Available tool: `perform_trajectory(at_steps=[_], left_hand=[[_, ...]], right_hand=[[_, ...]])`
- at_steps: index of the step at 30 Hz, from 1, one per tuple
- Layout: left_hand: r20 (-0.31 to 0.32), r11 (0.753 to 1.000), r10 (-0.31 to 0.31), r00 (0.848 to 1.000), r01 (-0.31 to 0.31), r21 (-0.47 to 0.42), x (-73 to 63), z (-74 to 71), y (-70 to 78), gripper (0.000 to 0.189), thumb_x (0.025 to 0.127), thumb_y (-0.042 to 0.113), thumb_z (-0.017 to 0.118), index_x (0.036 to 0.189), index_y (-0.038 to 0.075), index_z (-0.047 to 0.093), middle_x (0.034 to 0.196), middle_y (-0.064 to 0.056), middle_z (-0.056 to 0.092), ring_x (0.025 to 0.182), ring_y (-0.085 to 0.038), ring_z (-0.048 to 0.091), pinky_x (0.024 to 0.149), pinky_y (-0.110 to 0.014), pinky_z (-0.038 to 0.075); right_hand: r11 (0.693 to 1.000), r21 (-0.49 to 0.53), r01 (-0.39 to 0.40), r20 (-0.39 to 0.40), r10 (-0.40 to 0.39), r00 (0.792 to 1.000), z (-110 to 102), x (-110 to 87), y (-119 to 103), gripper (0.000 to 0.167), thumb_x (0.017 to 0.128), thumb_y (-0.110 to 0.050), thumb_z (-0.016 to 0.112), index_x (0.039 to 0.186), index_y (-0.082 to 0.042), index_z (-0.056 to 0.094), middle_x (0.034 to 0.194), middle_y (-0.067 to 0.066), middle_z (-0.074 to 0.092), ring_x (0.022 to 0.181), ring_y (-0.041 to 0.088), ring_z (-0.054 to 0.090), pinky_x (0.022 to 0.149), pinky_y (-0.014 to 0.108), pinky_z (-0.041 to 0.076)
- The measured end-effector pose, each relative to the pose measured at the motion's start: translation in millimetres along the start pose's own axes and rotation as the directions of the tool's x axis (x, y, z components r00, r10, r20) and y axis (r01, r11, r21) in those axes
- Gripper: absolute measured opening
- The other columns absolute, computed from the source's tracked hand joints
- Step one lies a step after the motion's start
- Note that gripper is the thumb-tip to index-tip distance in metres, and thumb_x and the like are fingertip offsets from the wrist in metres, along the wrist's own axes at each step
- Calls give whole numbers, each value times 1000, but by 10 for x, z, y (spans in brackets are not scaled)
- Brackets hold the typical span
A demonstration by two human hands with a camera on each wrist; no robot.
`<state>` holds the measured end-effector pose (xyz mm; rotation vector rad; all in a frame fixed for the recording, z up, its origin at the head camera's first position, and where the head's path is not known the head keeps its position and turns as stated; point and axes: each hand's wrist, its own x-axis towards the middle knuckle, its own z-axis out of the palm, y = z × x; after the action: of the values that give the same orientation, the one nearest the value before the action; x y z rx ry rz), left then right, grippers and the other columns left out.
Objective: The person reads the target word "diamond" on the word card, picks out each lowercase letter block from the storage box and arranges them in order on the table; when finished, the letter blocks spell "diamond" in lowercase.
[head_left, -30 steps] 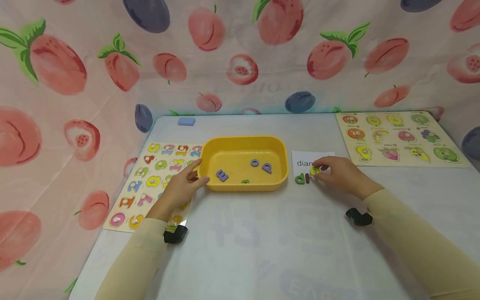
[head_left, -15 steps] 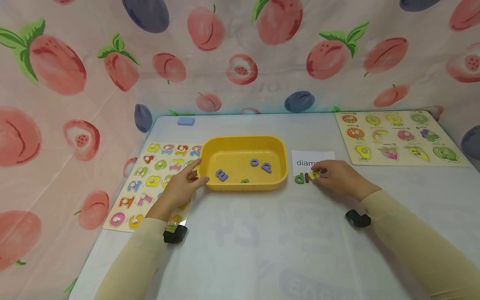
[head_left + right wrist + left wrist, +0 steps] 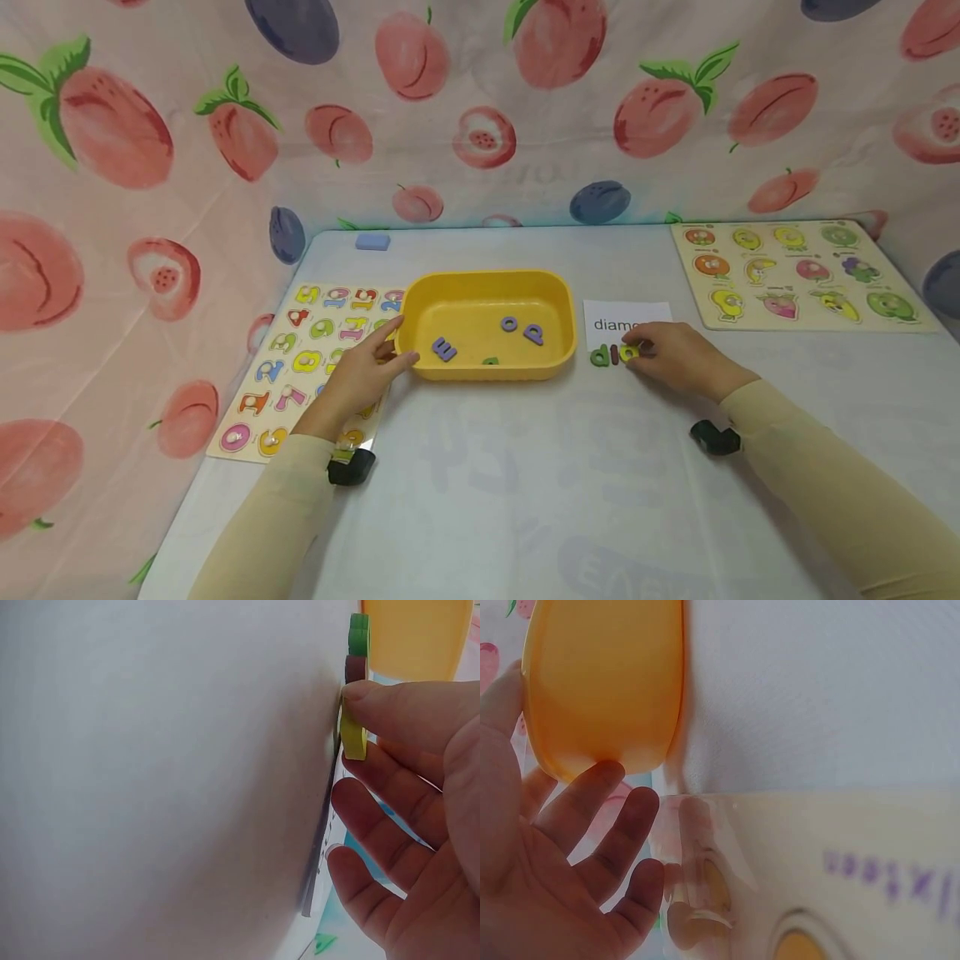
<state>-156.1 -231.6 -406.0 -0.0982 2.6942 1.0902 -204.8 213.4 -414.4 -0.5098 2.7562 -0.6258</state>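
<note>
One white table [image 3: 435, 525], fruit-printed curtain [image 3: 551, 125] perhaps.

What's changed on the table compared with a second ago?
The right hand moved the yellow letter slightly downward in the head view, into line with the green letter and dark red letter, still pinching it. The left hand stays at the yellow tray; the letters inside haven't moved.

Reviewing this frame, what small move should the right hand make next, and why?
Probably release the yellow letter: the right hand pinches it beside the dark red letter, roughly in line with that and the green letter, near the lower edge of the word card, so it looks about placed.
</note>
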Motion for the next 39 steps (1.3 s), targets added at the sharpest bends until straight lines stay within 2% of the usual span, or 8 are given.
perform_trajectory(at_steps=[16, 39], left_hand=[[-2, 1000, 2, 1000, -2, -11, 12, 4, -5, 74, 95, 50, 64, 159, 38, 28, 147, -19, 50, 137, -35, 45, 113, -59, 28], [-10, 1000, 5, 1000, -6, -12, 0, 6, -11, 75, 95, 48, 65, 159, 37, 27, 146, -19, 51, 136, -35, 45, 113, -59, 27]], right_hand=[[1000, -9, 11, -1, -11, 1000, 15, 12, -2, 36, 90, -15, 73, 122, 1, 67, 114, 16, 68, 104, 32, 60, 97, 55, 48], [1000, 8, -4, 12, 4, 1000, 3, 4, -14, 37, 90, -15, 72, 124, 0, 66, 119, 18, 67, 108, 34, 59, 98, 56, 47]])
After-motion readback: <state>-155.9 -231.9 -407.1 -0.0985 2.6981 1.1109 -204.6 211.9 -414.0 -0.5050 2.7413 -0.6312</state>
